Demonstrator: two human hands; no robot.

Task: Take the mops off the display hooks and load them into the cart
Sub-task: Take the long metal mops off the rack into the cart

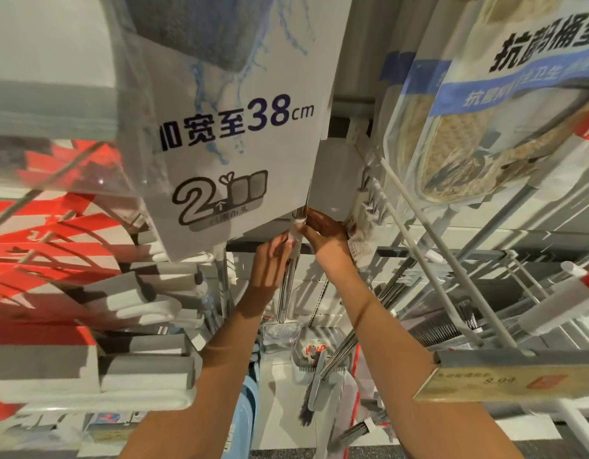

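Overhead, both bare arms reach up to one mop, whose metal handle (288,279) hangs straight down between the wrists. The left hand (271,260) curls its fingers round the handle from the left side. The right hand (323,231) grips a little higher, at the white collar (299,221) where the handle meets the head, fingers wrapped round it. The mop's head sits in a clear bag behind a large white card (233,134) printed "38cm", which hangs right in front of the hands and hides where the mop hangs.

Close on the right, a yellow price tag (505,382) on a grey rail juts out beside the right forearm. Above it, white hook rods (445,250) slant across, and a bagged mop head with a blue-banded label (492,104) hangs just beside the held one. A small paper tag (357,243) dangles touching the right hand's far side.

On the left, grey and white sponge mop heads (144,326) stack in rows, with red and white packaging (38,200) behind them.

Further down, past the handle's lower end, a light blue plastic container (248,409) stands near the left forearm; what it holds cannot be told. Brushes and dusters (319,385) hang beside it.
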